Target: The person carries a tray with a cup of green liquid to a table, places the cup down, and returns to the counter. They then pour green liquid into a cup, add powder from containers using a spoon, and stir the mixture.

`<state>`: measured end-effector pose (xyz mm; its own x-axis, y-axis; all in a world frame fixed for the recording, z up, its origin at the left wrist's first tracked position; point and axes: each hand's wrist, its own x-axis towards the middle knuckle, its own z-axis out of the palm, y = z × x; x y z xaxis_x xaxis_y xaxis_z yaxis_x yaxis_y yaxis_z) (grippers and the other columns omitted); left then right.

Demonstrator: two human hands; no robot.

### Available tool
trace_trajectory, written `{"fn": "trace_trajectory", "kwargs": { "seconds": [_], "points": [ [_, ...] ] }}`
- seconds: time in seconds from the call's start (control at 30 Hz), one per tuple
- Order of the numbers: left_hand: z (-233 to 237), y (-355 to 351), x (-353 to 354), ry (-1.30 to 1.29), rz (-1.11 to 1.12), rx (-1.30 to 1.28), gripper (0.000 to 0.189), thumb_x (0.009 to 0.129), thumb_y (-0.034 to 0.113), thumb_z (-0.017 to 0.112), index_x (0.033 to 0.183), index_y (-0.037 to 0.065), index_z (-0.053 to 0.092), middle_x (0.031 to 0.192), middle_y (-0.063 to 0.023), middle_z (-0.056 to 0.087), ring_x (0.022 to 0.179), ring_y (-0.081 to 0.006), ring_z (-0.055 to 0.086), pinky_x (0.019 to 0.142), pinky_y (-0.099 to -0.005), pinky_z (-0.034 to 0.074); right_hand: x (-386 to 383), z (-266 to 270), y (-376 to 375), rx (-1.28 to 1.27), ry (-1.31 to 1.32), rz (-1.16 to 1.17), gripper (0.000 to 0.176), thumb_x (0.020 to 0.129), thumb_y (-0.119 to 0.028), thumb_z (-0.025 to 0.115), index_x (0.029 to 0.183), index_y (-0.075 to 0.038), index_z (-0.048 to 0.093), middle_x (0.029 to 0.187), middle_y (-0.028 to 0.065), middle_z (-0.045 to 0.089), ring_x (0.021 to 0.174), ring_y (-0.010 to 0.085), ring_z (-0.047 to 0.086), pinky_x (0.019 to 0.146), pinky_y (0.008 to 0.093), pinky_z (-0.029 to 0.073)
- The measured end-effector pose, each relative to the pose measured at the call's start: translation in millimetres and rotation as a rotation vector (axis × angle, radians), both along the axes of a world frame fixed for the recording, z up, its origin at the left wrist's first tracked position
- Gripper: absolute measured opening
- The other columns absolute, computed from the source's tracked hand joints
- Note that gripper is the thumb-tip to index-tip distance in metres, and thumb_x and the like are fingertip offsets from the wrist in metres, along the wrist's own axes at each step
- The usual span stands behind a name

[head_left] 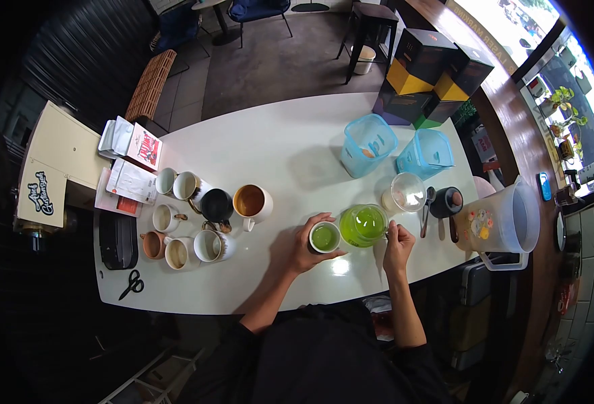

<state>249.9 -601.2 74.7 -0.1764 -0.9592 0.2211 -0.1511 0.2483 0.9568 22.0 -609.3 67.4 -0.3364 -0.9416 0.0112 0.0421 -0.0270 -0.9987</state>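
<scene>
My left hand (303, 253) is wrapped round a small cup (324, 238) with green liquid inside. Just right of it, my right hand (398, 248) grips the handle of a clear glass pitcher (364, 225) holding bright green liquid. The pitcher stands close beside the cup, its mouth facing up. Behind the pitcher is a clear plastic cup (404, 192). A spoon (427, 212) lies to the right, near a dark round container (448, 201).
Several mugs cluster at left, including a brown-lined mug (253, 203) and a black mug (216, 205). Scissors (132, 285) lie at the front left edge. Blue containers (369, 145) stand behind the pitcher, with stacked boxes (426, 57) beyond. A large plastic jug (499, 219) is at right.
</scene>
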Motion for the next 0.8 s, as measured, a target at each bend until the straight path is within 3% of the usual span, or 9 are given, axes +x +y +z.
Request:
{"fn": "trace_trajectory", "kwargs": {
  "seconds": [0.17,0.27,0.33,0.4,0.47,0.57,0.67,0.77,0.8],
  "points": [
    [-3,1,3,-0.024,-0.021,-0.01,0.093,0.063,0.016,0.09,0.139,0.004,0.038,0.126,-0.0125,0.055,0.116,-0.022,0.054,0.099,-0.0364,0.044,5,1,-2,-0.039,0.046,-0.03,0.044,0.098,-0.017,0.057,0.059,-0.008,0.038,0.061,-0.0087,0.033,0.058,0.0028,0.023,0.052,0.0251,0.017],
    [1,6,2,-0.019,0.006,0.002,0.096,0.064,0.015,0.089,0.141,0.003,0.033,0.132,-0.0148,0.05,0.121,-0.0242,0.05,0.102,-0.0371,0.042,4,-1,-3,-0.04,0.109,-0.017,0.038,0.098,-0.017,0.056,0.064,-0.005,0.045,0.063,-0.0068,0.039,0.06,0.0036,0.03,0.053,0.0245,0.024],
    [2,13,3,-0.082,0.064,-0.038,0.095,0.066,0.013,0.087,0.143,0.003,0.031,0.138,-0.0155,0.044,0.128,-0.0264,0.045,0.106,-0.0374,0.039,5,2,-4,-0.123,0.393,-0.091,0.029,0.099,-0.017,0.054,0.075,0.0,0.053,0.068,-0.0032,0.047,0.064,0.0052,0.039,0.057,0.024,0.033],
    [3,23,6,-0.08,0.117,-0.045,0.093,0.068,0.012,0.085,0.143,0.003,0.031,0.139,-0.0156,0.043,0.131,-0.0273,0.042,0.108,-0.0384,0.038,0,11,0,-0.052,0.474,-0.168,0.024,0.096,-0.016,0.055,0.085,0.005,0.056,0.074,0.008,0.057,0.071,0.0146,0.051,0.069,0.0305,0.043],
    [9,34,11,-0.084,0.17,-0.057,0.09,0.069,0.011,0.083,0.143,0.003,0.031,0.139,-0.0158,0.041,0.133,-0.0283,0.039,0.109,-0.0393,0.036,4,15,7,-0.087,0.556,-0.243,0.018,0.095,-0.012,0.056,0.086,0.004,0.054,0.076,0.0086,0.054,0.073,0.0177,0.051,0.071,0.0319,0.044],
    [10,62,16,-0.091,0.301,-0.03,0.074,0.073,0.015,0.081,0.136,0.003,0.043,0.14,-0.0168,0.041,0.128,-0.0309,0.046,0.103,-0.0415,0.043,11,15,24,-0.192,0.711,-0.314,0.015,0.092,-0.007,0.057,0.084,0.004,0.052,0.075,0.0094,0.052,0.072,0.0196,0.051,0.07,0.033,0.044],
    [2,90,26,0.143,0.311,0.023,0.053,0.081,0.008,0.074,0.127,0.0,0.05,0.131,-0.0145,0.05,0.119,-0.0252,0.054,0.099,-0.0371,0.046,32,35,38,-0.348,0.821,-0.36,0.012,0.09,-0.004,0.057,0.083,0.004,0.051,0.073,0.0102,0.05,0.069,0.021,0.05,0.068,0.0336,0.043],
    [11,121,37,0.447,0.33,0.154,0.024,0.09,0.001,0.061,0.113,-0.002,0.056,0.103,-0.0085,0.063,0.095,-0.0149,0.063,0.09,-0.031,0.051,65,41,56,-0.286,0.592,-0.089,0.01,0.089,-0.002,0.057,0.081,0.003,0.053,0.07,0.0102,0.053,0.062,0.0202,0.05,0.061,0.0332,0.041],
    [11,132,40,0.451,0.366,0.145,0.024,0.09,0.001,0.061,0.113,-0.002,0.056,0.103,-0.0085,0.063,0.095,-0.0149,0.063,0.09,-0.031,0.051,82,46,63,-0.247,0.531,0.057,0.01,0.088,-0.003,0.058,0.08,0.002,0.054,0.069,0.0097,0.056,0.06,0.0184,0.051,0.058,0.0335,0.04]
  ]
}}
